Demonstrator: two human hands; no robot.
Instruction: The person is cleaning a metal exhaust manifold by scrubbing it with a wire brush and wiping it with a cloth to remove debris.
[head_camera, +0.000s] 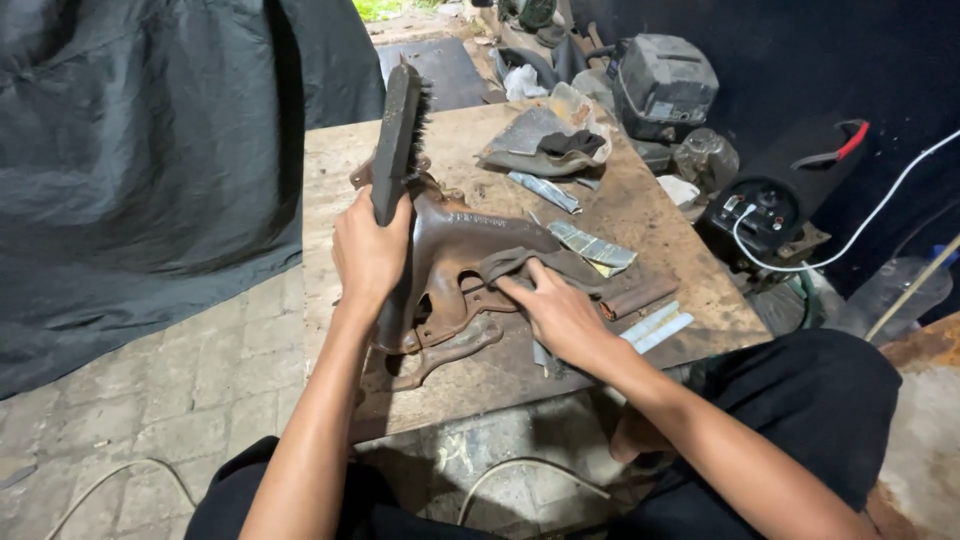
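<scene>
Left hand (368, 250) closed in a full fist round the handle of a dark brush (396, 135). Brush stands nearly upright above the hand, bristles facing right, its tip well up from the work.

Just right of and below that hand: a rusty brown cast metal part (455, 250) with branching ports, lying flat on the worn wooden surface (650, 210). The left hand's heel sits against its left edge.

Right hand (560, 315) laid flat, fingers nearly straight and spread a little, pressing down on a grey-brown rag (520, 262) draped over the metal part. Not gripping; palm down, fingertips pointing toward the left hand.

Beyond the right hand's fingers, a folded strip of sandpaper (592, 247); another strip (545, 190) farther off. Just right of the right wrist, a pale flat stick (655, 327) at the surface's edge. Farther beyond, a heap of grey cloth and paper (545, 140).

Off the surface, far right of the right hand: a black machine with a red handle (790, 185) and a white cable (870, 220). A dark tarp (130, 150) hangs left of the left hand, over a paved floor (150, 390).
</scene>
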